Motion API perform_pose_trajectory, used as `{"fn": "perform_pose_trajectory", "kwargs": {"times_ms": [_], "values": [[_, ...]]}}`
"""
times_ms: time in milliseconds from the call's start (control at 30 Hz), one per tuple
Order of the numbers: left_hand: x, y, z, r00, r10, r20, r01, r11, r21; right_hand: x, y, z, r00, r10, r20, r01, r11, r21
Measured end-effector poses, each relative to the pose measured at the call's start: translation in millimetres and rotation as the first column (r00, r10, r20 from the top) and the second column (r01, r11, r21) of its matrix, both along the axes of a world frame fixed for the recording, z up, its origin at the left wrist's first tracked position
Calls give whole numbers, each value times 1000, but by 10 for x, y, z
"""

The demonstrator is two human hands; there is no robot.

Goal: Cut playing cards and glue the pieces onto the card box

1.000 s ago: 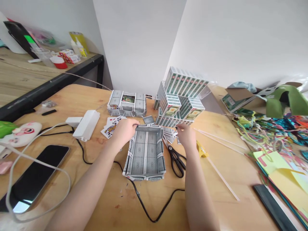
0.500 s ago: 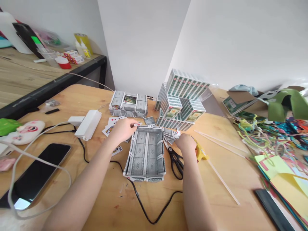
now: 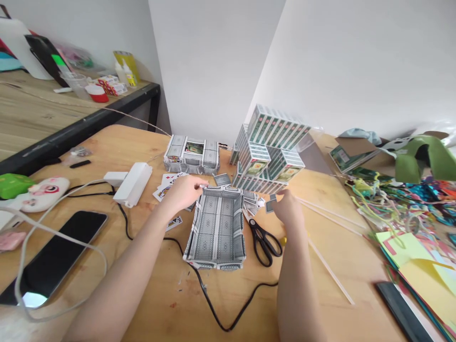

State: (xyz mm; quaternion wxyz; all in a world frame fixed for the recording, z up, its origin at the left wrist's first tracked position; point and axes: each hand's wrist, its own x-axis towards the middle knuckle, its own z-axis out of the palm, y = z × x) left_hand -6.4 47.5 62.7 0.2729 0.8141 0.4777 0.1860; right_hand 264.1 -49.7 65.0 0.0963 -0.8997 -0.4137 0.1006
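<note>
An open box made of grey-backed playing cards [image 3: 214, 228] lies at the middle of the table. At its back left corner my left hand [image 3: 190, 189] is closed in a pinch; what its fingertips hold is too small to make out. My right hand [image 3: 289, 207] is closed on a small grey card piece [image 3: 271, 204], right of the box and above the table. Black-handled scissors [image 3: 265, 241] lie between the box and my right forearm. Loose grey card pieces [image 3: 251, 200] lie behind the scissors, and face-up cards [image 3: 166, 184] lie partly behind my left hand.
Behind stand a second card box [image 3: 192, 154] and stacked card packs [image 3: 278, 127]. A white adapter [image 3: 133, 184], phone [image 3: 60, 254] and black cable [image 3: 210, 297] lie left and in front. Clear sticks [image 3: 331, 270] and coloured paper [image 3: 423, 270] lie right.
My right hand has moved right and slightly back, lifting a small grey card piece from near the loose pieces. More of the scissors shows, while the yellow tool is mostly hidden. My left hand stays put.
</note>
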Motion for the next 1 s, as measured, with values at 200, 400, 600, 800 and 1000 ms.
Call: {"fn": "perform_pose_trajectory", "kwargs": {"times_ms": [200, 400, 600, 800, 1000], "values": [[18, -7, -24, 1000, 15, 21, -16, 1000, 8, -103, -122, 241, 725, 341, -598, -85, 906, 414], [20, 1, -52, 996, 64, 56, -63, 998, -21, -346, -174, 396, 606, 467, -644, -151, 862, 484], [-2, 6, -34, 995, 94, 20, -94, 995, -23, -521, -57, 365, 826, 519, -218, -345, 772, 534], [75, -37, 30, 993, 121, 6, -121, 992, 22, -824, 287, 400, 740, 666, 94, -646, 665, 375], [98, -30, 8, 995, 95, 33, -97, 993, 65, -836, 546, 163, 691, 710, 139, -719, 654, 235]]}}
